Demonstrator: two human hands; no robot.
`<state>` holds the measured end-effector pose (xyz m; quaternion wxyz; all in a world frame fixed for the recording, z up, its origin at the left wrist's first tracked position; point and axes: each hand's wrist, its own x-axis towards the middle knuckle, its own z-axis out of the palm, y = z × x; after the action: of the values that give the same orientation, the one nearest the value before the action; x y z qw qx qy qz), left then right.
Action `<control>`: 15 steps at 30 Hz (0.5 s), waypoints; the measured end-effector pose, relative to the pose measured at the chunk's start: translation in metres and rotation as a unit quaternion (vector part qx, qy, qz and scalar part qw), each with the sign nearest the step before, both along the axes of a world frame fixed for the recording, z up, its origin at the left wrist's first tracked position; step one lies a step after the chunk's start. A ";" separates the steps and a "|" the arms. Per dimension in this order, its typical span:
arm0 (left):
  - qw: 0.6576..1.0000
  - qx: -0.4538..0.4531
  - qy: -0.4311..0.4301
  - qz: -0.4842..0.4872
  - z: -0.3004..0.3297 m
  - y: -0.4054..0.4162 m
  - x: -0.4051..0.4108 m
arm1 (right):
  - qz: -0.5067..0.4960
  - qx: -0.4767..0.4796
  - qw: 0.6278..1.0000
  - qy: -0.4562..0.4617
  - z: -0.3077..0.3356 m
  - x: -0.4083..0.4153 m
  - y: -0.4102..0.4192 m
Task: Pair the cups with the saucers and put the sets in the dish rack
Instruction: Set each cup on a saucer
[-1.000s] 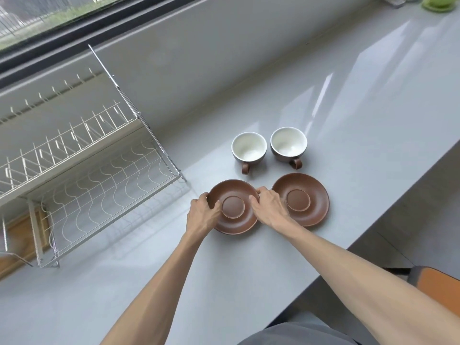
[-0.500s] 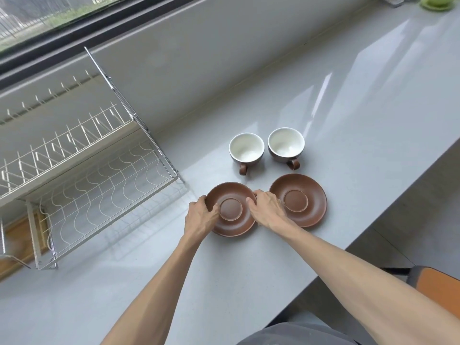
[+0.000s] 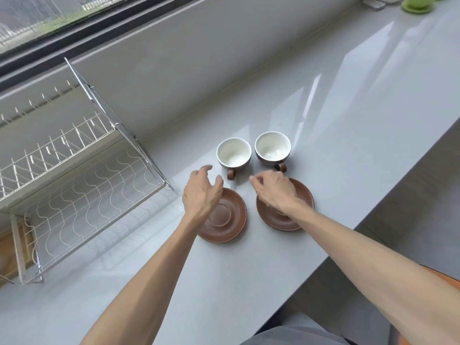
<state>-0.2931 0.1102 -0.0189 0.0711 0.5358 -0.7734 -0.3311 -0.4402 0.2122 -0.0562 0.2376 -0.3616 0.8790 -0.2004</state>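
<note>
Two brown cups with white insides stand side by side on the grey counter: the left cup [image 3: 233, 153] and the right cup [image 3: 272, 148], handles facing me. In front of them lie two brown saucers, the left saucer [image 3: 230, 220] and the right saucer [image 3: 302, 195]. My left hand [image 3: 202, 192] hovers over the left saucer's far-left edge, fingers spread, holding nothing, just left of the left cup. Over the right saucer my right hand [image 3: 273, 189] floats with fingers apart, its fingertips near the gap between the cup handles. The wire dish rack [image 3: 82, 195] stands to the left, with nothing in it.
A window and grey sill wall run along the back. A green dish [image 3: 417, 5] sits at the far right corner of the counter. The counter's front edge runs diagonally on the right. A wooden board [image 3: 7, 250] lies under the rack's left end.
Both hands have let go of the left saucer and lifted toward the cups. The left saucer now lies a little further from the right one.
</note>
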 end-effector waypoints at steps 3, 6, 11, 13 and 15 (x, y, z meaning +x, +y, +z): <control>0.987 0.105 0.125 0.014 0.009 0.009 -0.038 | -0.054 -0.031 0.998 0.019 0.011 -0.036 0.002; 0.951 0.240 0.187 0.059 0.001 0.017 -0.079 | -0.092 -0.030 0.995 0.040 0.019 -0.067 0.004; 0.916 0.334 0.201 0.098 -0.013 0.026 -0.122 | -0.108 -0.029 0.993 0.031 0.019 -0.106 0.003; 0.915 0.341 0.192 0.104 -0.020 0.025 -0.131 | -0.109 -0.025 0.994 0.017 0.017 -0.117 0.000; 0.918 0.337 0.180 0.111 -0.028 0.024 -0.138 | -0.109 -0.016 0.994 0.002 0.014 -0.124 -0.005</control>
<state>-0.4307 0.1338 -0.0465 0.0607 0.5421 -0.5257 -0.6528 -0.5644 0.2076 -0.0427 0.2068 -0.2675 0.9103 -0.2389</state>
